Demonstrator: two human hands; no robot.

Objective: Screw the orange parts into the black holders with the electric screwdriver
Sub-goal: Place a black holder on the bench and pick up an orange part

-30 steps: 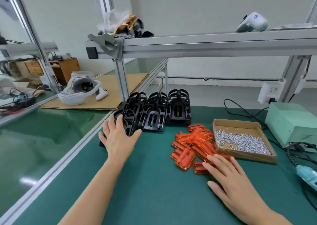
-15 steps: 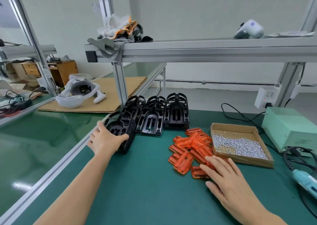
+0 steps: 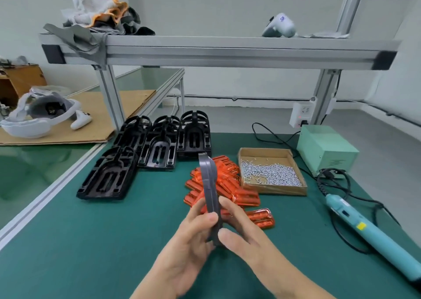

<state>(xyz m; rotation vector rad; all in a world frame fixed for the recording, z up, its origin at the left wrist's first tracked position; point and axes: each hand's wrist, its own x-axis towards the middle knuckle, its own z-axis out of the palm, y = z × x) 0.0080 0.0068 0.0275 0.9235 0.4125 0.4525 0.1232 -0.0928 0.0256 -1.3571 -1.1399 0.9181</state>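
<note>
Both hands were up in the middle of the shot, holding a flat grey part (image 3: 210,196) edge-on to the camera, roughly upright with its top tipped a bit to the left. The left hand (image 3: 189,246) had its thumb and fingers pinched on the lower left side of it, and the right hand (image 3: 241,235) had its fingers curled round the right edge, so both were gripping the same piece. Couldn't really make out what the part was from that angle, just a thin grey slab.

Right behind it, the pile of orange parts (image 3: 230,189) sat loose on the green bench (image 3: 91,253), with one of them lying a little apart at the near right of the heap. The black holders (image 3: 157,148) were at the back left of the mat: three side by side in a row, and one more (image 3: 107,175) lying flat just in front of the leftmost. A shallow cardboard tray of screws (image 3: 271,173) was just to the right of the orange pile. The electric screwdriver (image 3: 366,232), light blue, lay untouched on the bench at the far right with its black cable looping around it, near a pale green box (image 3: 325,148) at the back.
</note>
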